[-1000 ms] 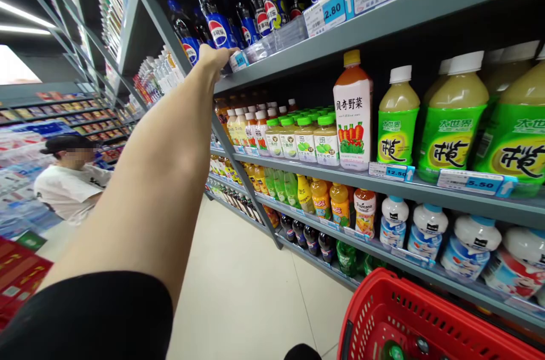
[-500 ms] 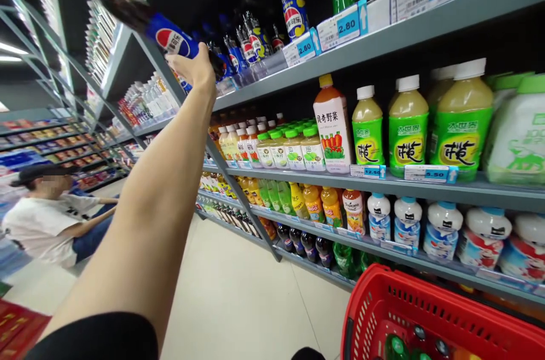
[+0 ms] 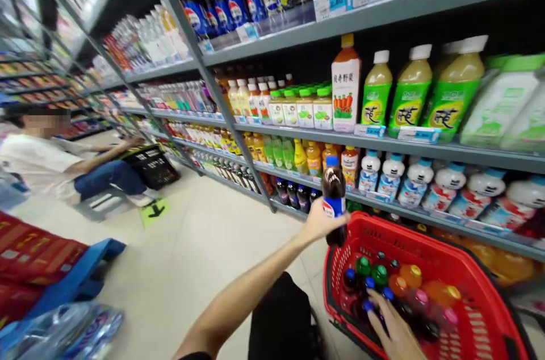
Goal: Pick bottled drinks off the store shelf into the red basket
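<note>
My left hand (image 3: pixel 315 225) is closed round a dark cola bottle (image 3: pixel 334 192) with a blue cap and blue label, held upright just above the near-left rim of a red shopping basket (image 3: pixel 430 247). Several bottles with coloured caps (image 3: pixel 385 280) stand inside the basket. Low in the basket, my right hand (image 3: pixel 395 330) lies with fingers stretched out, touching the caps of the bottles and holding nothing. More cola bottles (image 3: pixel 232 8) of the same kind stand on the top shelf.
Grey shelves (image 3: pixel 383 141) full of drink bottles run along the right. A person (image 3: pixel 46 161) sits on a low stool at the left beside a black basket (image 3: pixel 151 164). Red cartons on a blue pallet (image 3: pixel 80 275) and wrapped water packs (image 3: pixel 63 331) lie near left.
My left hand took a cola bottle off the top shelf and brought it down to the red basket. My right hand has come into view inside the basket.
</note>
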